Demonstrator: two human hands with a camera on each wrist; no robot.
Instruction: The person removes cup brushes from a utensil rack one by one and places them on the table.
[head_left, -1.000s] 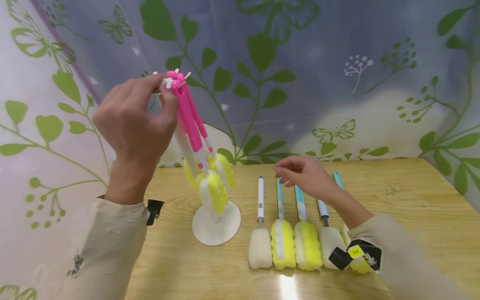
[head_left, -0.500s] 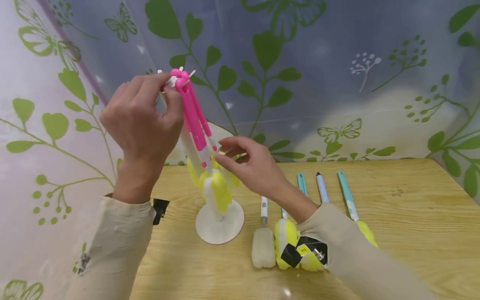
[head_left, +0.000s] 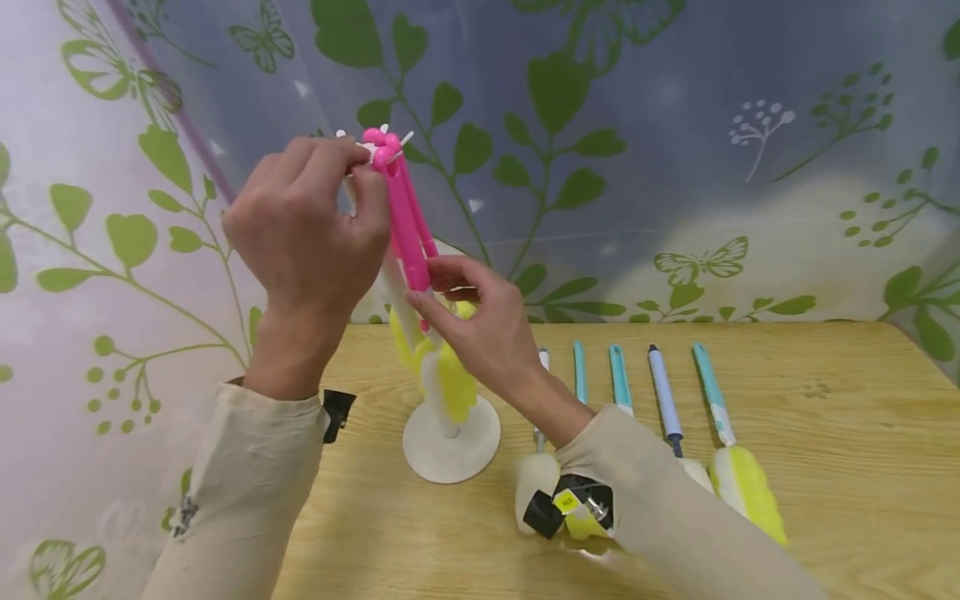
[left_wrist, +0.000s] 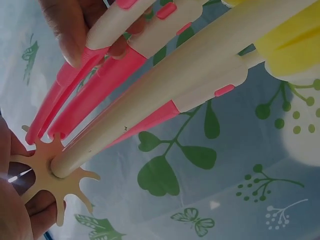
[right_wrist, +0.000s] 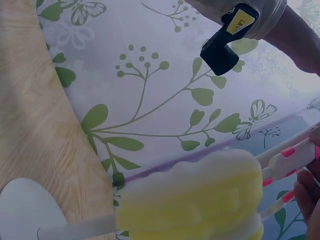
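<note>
A white stand with a round base (head_left: 450, 454) bears several sponge brushes with pink-and-white handles and yellow-and-white heads. At its top, my left hand (head_left: 311, 221) grips the many-armed hook disc (left_wrist: 44, 165), its fingers around the disc's edge in the left wrist view. My right hand (head_left: 483, 321) holds a pink-handled sponge brush (head_left: 405, 225) low on its handle, thumb in front and fingers behind. The handle tops still sit at the hooks. A yellow-and-white sponge head (right_wrist: 195, 192) hangs beside the white pole in the right wrist view.
Right of the stand, several more sponge brushes lie in a row on the wooden table (head_left: 840, 433), including a lilac-handled brush (head_left: 663, 387) and a teal-handled brush (head_left: 708, 379). My right forearm covers part of the row. A leaf-patterned curtain (head_left: 675, 167) hangs behind.
My right hand has moved left from above the row of brushes to the stand and taken hold of a pink-handled brush. The left hand keeps its grip; the view has shifted slightly.
</note>
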